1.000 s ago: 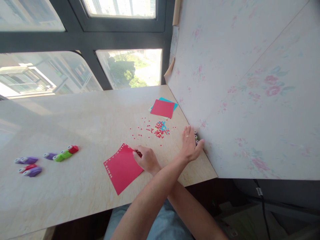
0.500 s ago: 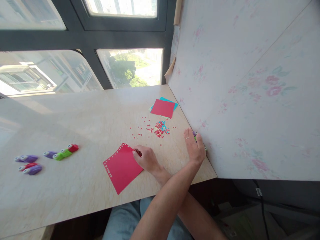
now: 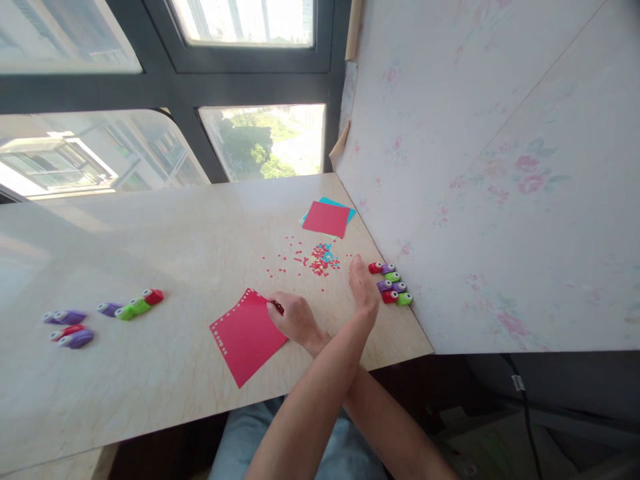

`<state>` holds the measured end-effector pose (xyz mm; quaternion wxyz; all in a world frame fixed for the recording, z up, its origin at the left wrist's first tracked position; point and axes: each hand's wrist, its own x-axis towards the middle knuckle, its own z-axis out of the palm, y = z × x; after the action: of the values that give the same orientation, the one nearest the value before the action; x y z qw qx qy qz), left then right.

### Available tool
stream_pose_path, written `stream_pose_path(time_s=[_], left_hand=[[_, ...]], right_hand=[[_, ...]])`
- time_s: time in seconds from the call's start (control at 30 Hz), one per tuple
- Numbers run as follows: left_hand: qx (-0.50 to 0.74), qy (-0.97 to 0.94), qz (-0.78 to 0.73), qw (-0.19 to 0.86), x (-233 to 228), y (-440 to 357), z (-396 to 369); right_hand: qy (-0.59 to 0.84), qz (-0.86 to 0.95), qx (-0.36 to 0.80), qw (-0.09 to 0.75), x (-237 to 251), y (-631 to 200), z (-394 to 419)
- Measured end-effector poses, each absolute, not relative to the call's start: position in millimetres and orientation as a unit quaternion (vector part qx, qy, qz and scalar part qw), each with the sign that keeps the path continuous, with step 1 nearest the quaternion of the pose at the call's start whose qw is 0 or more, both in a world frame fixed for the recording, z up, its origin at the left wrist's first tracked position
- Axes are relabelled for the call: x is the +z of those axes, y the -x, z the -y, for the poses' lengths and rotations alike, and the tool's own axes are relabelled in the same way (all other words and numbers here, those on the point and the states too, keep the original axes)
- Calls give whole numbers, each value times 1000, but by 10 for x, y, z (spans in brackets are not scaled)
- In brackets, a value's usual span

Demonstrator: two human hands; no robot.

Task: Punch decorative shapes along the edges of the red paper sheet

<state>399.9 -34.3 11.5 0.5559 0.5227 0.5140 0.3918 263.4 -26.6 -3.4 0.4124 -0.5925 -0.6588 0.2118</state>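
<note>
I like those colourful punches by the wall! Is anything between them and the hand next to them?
Nothing visible. Only a bare strip of table lies between the left hand and the punches, and the hand is not touching them.

Bright daylight from the windows (image 3: 240,27) (overexposed); edges bend, focus sharp.

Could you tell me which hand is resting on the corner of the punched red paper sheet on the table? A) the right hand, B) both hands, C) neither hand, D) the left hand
A: the arms cross, so the right hand lies on the corner of the red paper sheet, while the left hand sits apart from it, beside the small punches near the wall.
</note>
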Motion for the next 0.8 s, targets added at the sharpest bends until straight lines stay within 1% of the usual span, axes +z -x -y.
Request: stream_pose_path(time_s=[0.07,0.17,0.23,0.5,0.8], left_hand=[[374,-577,-477,547,111,-3969,325],[361,-670,-411,502,99,-3951,337],[362,-695,-395,480,101,-3939,348],[350,-702,-411,465,188,-3848,410],[332,-710,-393,481,196,-3811,476]], right_hand=[[592,661,210,411,-42,-2633,269],[590,664,208,410,-55,-2636,273],[589,665,207,409,-60,-2637,274],[589,671,197,405,-41,-2618,279],[589,680,190,394,-25,-2618,290]])
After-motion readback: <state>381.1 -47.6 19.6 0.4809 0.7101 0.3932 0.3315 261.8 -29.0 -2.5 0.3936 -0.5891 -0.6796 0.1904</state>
